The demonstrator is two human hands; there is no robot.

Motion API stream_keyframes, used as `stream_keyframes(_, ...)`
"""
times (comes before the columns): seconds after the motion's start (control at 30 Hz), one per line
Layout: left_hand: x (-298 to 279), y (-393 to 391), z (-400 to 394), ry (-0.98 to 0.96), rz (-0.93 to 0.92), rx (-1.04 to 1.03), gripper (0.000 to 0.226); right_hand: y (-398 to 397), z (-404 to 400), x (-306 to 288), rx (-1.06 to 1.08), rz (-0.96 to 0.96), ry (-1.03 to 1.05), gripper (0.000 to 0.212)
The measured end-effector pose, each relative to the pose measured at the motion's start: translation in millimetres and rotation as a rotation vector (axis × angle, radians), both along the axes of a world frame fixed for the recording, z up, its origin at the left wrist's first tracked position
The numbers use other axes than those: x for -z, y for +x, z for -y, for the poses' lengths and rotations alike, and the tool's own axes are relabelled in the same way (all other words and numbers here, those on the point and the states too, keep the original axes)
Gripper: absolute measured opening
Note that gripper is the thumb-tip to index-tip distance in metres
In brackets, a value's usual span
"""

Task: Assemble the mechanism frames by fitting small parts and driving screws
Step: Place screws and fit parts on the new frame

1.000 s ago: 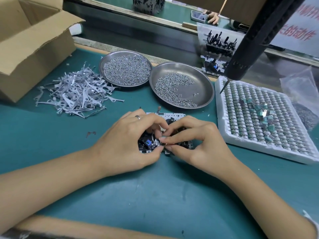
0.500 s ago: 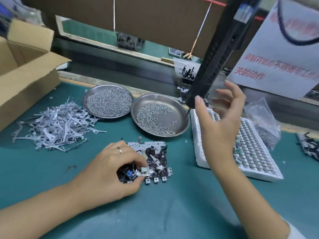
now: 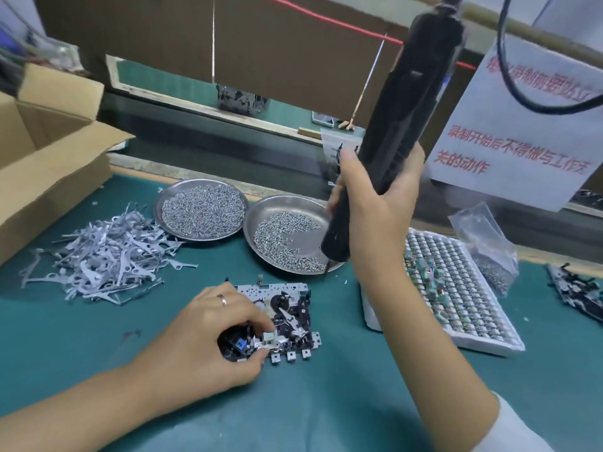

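A mechanism frame of metal and black plastic lies on the green mat. My left hand grips its left end, thumb and fingers curled round the near corner. My right hand is raised and wraps around the hanging black electric screwdriver. The driver's tip hangs over the near rim of the right steel dish, which holds loose screws. The left steel dish is full of screws.
A heap of grey metal levers lies at the left, beside an open cardboard box. A white tray of small parts sits at the right, with a plastic bag behind it. More frames lie far right.
My right hand left the frame, rose and closed round the hanging screwdriver, bringing its tip down over the right dish. My left hand stayed on the frame. The camera tilted up.
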State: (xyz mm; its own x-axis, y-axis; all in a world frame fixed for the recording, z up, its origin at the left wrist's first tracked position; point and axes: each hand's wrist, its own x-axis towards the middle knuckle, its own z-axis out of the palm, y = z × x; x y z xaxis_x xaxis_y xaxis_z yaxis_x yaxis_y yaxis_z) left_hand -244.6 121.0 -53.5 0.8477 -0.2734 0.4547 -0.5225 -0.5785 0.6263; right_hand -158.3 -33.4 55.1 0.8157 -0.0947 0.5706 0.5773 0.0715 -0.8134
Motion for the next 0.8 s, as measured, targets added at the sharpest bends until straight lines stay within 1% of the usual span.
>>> stream_keyframes(0.03,-0.6,-0.4,0.2,0.005,-0.004,0.000,0.019,-7.6,-2.1,4.4,-0.077,-0.004,0.036,0.025)
stream_keyframes(0.07,-1.2,-0.5,0.2,0.008,-0.007,-0.003,0.019,-15.5,-4.8,9.6,-0.151,-0.010,0.071,0.021)
stream_keyframes(0.17,-0.8,-1.2,0.5,0.006,-0.013,-0.022,0.017,-36.4,-13.0,24.6,-0.332,-0.017,0.165,0.018)
stream_keyframes(0.23,-1.1,-1.6,0.4,0.002,-0.011,-0.025,0.016,-44.7,-18.2,31.3,-0.396,-0.005,0.198,0.018)
stream_keyframes(0.33,-3.1,-1.8,0.9,-0.012,0.006,-0.016,0.021,-51.4,-23.6,35.7,-0.402,-0.029,0.229,0.019)
stream_keyframes(0.47,-4.4,-2.1,1.2,-0.017,0.018,-0.011,0.042,-54.8,-29.0,38.8,-0.397,-0.043,0.258,0.024)
stream_keyframes(0.6,-4.1,-1.3,2.0,-0.012,0.037,-0.014,0.050,-55.3,-30.7,41.0,-0.366,-0.059,0.248,0.023)
stream_keyframes(0.73,-3.4,-0.2,2.3,-0.015,0.045,-0.010,0.050,-54.9,-30.9,42.5,-0.346,-0.075,0.251,0.025)
stream_keyframes(0.8,-3.1,0.5,2.4,-0.015,0.046,-0.007,0.049,-54.2,-30.7,43.2,-0.335,-0.077,0.249,0.022)
